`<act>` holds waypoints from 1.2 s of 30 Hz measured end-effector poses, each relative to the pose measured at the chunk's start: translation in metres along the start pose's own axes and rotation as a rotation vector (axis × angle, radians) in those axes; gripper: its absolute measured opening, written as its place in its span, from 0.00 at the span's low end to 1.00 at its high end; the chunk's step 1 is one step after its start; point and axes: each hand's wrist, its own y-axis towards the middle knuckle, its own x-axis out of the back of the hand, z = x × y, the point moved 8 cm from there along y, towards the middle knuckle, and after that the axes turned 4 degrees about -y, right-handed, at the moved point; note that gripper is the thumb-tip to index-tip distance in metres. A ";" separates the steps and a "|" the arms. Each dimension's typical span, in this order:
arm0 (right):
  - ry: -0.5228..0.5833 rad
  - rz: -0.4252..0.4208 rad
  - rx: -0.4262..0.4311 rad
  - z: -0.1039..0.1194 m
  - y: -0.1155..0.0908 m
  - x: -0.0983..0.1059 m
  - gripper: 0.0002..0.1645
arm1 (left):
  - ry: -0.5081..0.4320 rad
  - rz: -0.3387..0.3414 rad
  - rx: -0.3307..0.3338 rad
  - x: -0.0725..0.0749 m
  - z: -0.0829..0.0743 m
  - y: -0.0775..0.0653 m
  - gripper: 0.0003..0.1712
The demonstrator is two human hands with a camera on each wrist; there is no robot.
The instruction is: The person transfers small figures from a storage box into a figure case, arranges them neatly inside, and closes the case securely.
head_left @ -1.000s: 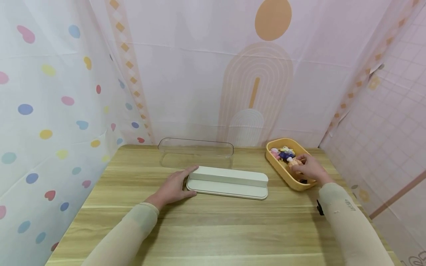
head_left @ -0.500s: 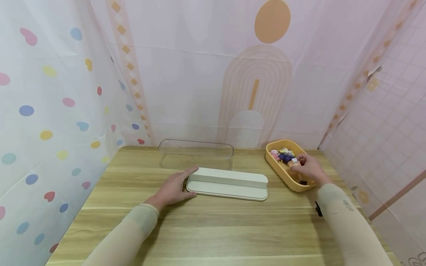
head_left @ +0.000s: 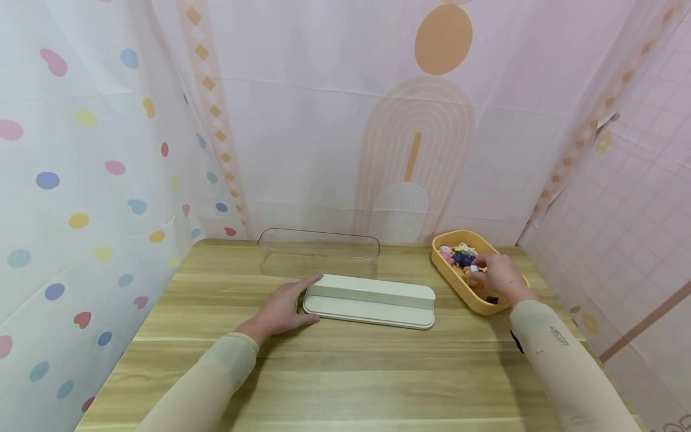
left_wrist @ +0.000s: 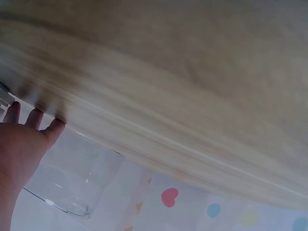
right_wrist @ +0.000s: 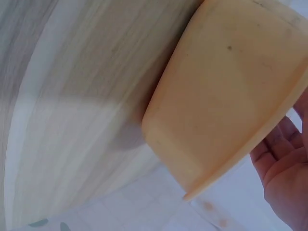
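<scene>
A white stepped display stand (head_left: 372,313) lies on the wooden table. At its left end rests my left hand (head_left: 279,309), thumb at the front corner and index finger at the back one. The left wrist view shows that hand's fingers (left_wrist: 54,129) nearly straight. Inside a yellow-orange basket (head_left: 453,281) at the right, my right hand (head_left: 503,279) pinches a small orange and white figurine (head_left: 471,275). Beside it lie a dark blue figurine (head_left: 463,258) and a pink one (head_left: 445,252). The basket's wall (right_wrist: 211,101) hides the fingertips in the right wrist view.
Behind the stand is a clear plastic cover (head_left: 318,264), set close to the back curtain (head_left: 302,150). A small black item (head_left: 492,299) sits in the near end of the basket. Patterned curtains enclose the table (head_left: 367,378) on the left, back and right.
My right hand has shifted slightly left within the basket, along with the orange and white figurine. The left hand stays at the stand's end, and the head view has tilted a little.
</scene>
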 end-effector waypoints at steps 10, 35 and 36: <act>0.031 -0.001 -0.055 -0.008 -0.003 -0.007 0.17 | 0.012 0.003 -0.004 -0.001 -0.002 0.000 0.58; 0.018 0.031 0.056 0.001 0.000 -0.011 0.15 | 0.004 0.003 0.008 0.001 -0.004 -0.002 0.57; 0.002 0.038 0.069 0.003 0.001 -0.012 0.14 | 0.005 0.003 0.004 0.001 -0.005 -0.002 0.57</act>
